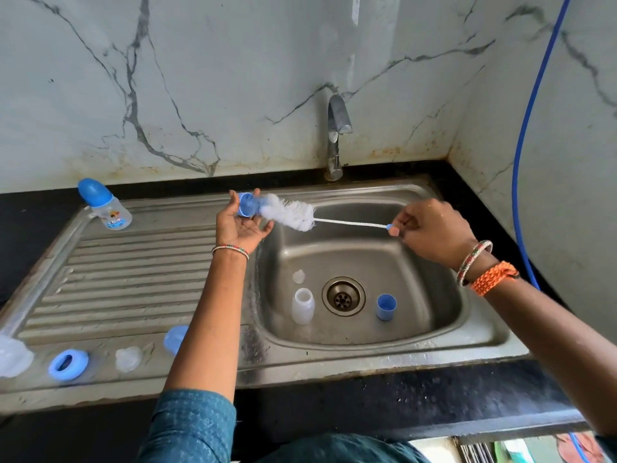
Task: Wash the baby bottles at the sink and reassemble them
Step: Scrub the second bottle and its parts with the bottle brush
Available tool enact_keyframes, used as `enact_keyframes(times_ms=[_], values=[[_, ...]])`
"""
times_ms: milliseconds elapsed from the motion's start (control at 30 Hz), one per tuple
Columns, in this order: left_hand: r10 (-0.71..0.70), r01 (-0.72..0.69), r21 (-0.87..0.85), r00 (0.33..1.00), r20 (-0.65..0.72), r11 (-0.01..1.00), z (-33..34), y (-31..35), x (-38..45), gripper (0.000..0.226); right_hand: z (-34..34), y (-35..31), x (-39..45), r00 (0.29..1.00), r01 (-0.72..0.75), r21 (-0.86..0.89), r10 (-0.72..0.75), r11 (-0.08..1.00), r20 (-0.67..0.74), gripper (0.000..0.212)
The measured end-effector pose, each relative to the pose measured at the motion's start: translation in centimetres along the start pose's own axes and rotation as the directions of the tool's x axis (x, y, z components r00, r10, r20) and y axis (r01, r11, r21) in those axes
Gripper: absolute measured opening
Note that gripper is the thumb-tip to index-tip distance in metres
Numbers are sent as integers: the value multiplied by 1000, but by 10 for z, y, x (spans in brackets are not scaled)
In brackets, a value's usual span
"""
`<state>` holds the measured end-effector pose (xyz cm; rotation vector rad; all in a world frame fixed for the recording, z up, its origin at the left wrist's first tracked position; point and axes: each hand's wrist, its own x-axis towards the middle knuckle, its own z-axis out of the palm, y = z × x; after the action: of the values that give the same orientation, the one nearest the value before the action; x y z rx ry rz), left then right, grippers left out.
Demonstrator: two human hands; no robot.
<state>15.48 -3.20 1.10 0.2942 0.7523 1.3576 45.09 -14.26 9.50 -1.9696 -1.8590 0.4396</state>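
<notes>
A person stands at a steel sink [434, 342]. The left hand [238, 225] pinches a blue bottle collar ring [248, 204] in its fingers above the basin edge. The right hand [430, 228] has its fingers clamped on the handle end of a white bottle brush [293, 215], bristles pushed into the ring. An open bottle body [303, 305] and blue cap [386, 306] stand in the basin near the drain. The wet ring, held only at the fingertips, could likely slip and drop into the basin.

Single head-worn wide-angle view, looking forward and steeply down, close above stainless steel sink [367, 332], marble-patterned wall [233, 78] behind
</notes>
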Motion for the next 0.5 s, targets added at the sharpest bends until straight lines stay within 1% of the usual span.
enact_keyframes(times_ms=[33, 67, 100, 133, 167, 200, 233, 267, 300, 333, 367, 400, 433, 467, 500], values=[[-3, 3, -26, 1000, 20, 1000, 1, -1, -2, 19, -2, -1, 1, 986, -58, 74, 45, 996, 159, 27], [-1, 4, -56, 999, 40, 998, 1, -1, -3, 15, -4, -2, 0, 945, -134, 149, 81, 980, 318, 37], [4, 0, -84, 999, 53, 997, 1, -1, -4, 10, -4, -2, -1, 902, -191, 190, 96, 963, 421, 43], [9, -5, -91, 999, 52, 996, 1, -1, -6, 9, -3, -2, -2, 888, -194, 189, 91, 963, 451, 44], [16, -12, -80, 999, 44, 997, 1, 1, -7, 13, -3, 0, -2, 907, -145, 154, 69, 977, 415, 41], [24, -22, -49, 999, 34, 999, 1, 2, -6, 22, -2, 1, -3, 944, -72, 84, 41, 994, 326, 35], [28, -27, -18, 999, 29, 999, 1, 2, -6, 29, 0, 3, -3, 979, -7, 4, 6, 1000, 204, 25], [29, -29, 11, 999, 21, 1000, 2, 2, -5, 28, 1, 3, -4, 998, 25, -47, -22, 999, 66, 15], [24, -24, 32, 1000, 10, 999, 1, 1, -4, 22, 1, 2, -5, 996, 41, -55, -45, 998, -74, 8], [9, -9, 38, 1000, 7, 999, 1, 1, -4, 23, 1, 1, -5, 980, 60, -57, -69, 997, -186, 6], [-14, 13, 41, 1000, 16, 999, 0, 0, -4, 34, 0, 1, -4, 969, 68, -58, -80, 996, -234, 6], [-25, 24, 54, 1000, 14, 998, 1, 0, -6, 44, -1, 1, -1, 979, 62, -27, -66, 998, -193, 7], [-27, 26, 64, 1000, 15, 998, 2, 0, -8, 49, -1, 2, 2, 998, 38, 55, -35, 998, -61, 14], [-18, 17, 75, 1000, 16, 997, 4, 0, -10, 44, 0, 3, 4, 992, -23, 162, 2, 987, 128, 23], [6, -5, 69, 1000, -7, 998, 5, -1, -11, 32, 1, 5, 4, 952, -117, 239, 41, 964, 303, 31]])
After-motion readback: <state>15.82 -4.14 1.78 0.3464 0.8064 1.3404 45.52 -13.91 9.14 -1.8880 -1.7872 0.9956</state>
